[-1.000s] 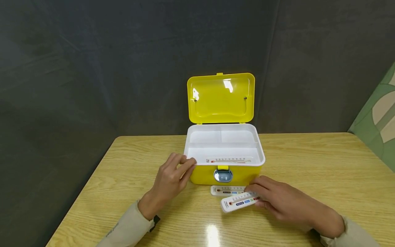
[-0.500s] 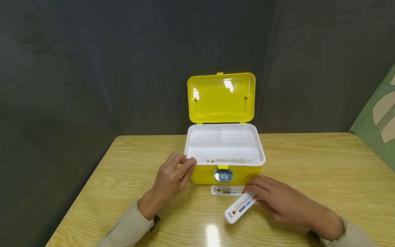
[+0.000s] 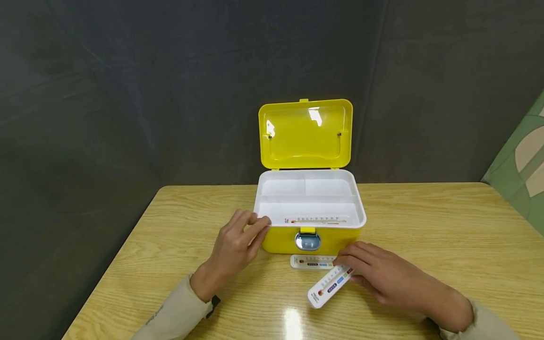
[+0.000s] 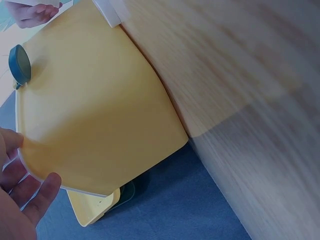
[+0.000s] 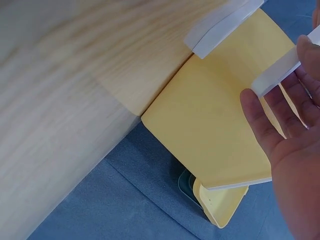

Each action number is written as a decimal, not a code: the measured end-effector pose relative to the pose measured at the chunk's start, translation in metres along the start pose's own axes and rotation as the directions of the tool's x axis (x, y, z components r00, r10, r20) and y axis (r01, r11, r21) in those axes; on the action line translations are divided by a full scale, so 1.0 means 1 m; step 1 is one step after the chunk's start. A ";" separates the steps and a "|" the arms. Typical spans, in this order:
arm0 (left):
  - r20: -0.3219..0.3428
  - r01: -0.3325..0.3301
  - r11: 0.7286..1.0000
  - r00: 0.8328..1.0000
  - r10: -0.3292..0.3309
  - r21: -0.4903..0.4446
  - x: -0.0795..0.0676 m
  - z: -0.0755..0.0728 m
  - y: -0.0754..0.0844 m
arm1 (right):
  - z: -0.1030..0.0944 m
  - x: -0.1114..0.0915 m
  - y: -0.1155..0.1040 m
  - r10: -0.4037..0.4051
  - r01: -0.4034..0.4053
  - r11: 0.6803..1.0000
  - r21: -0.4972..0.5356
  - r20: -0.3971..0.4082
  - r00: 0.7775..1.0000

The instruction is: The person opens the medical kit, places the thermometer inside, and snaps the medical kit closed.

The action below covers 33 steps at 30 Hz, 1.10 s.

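Note:
A yellow storage box (image 3: 280,242) stands with its lid (image 3: 305,137) raised. My left hand (image 3: 238,242) grips its front-left rim, thumb outside against the wall in the left wrist view. One white thermometer (image 3: 316,220) lies along the front of the white tray (image 3: 272,208). Another thermometer (image 3: 303,262) rests on the table before the box, its right end hidden behind my right hand (image 3: 380,274). That hand pinches a third thermometer (image 3: 328,288) slantwise, scale side up. In the right wrist view, thumb and fingers press on the held thermometer (image 5: 280,70) from opposite faces.
The wooden table (image 3: 191,212) reaches a dark curtain (image 3: 170,94) behind the box. A grey latch (image 3: 308,241) hangs on the box front. Dividers (image 3: 306,199) split the tray into three compartments. A green patterned surface (image 3: 510,170) borders the right side.
The thermometer in my right hand has swung from nearly level to a steeper slant, its left end moving toward me. My left hand stays at the box rim.

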State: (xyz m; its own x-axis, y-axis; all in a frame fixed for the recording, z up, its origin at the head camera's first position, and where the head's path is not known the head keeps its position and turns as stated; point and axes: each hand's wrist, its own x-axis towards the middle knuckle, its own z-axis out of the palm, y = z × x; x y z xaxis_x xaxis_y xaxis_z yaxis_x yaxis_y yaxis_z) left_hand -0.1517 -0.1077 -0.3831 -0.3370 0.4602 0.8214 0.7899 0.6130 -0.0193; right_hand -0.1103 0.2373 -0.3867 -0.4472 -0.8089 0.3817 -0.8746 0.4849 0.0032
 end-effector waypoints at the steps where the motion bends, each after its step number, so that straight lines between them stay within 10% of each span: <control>1: 0.001 0.000 1.000 1.000 0.000 0.000 0.000 0.000 0.000 | 0.000 0.000 0.000 -0.002 0.002 1.000 0.000 -0.001 1.000; 33: -0.001 0.000 1.000 1.000 0.000 0.002 0.001 0.000 -0.001 | -0.001 0.005 -0.007 0.029 -0.035 0.997 -0.065 -0.092 0.995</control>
State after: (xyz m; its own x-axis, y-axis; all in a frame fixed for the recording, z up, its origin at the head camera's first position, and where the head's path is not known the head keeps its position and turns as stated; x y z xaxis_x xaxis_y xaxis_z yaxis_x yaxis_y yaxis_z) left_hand -0.1525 -0.1076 -0.3829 -0.3370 0.4595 0.8218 0.7887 0.6145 -0.0202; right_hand -0.1062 0.2302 -0.3842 -0.4535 -0.7604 0.4649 -0.8442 0.5338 0.0496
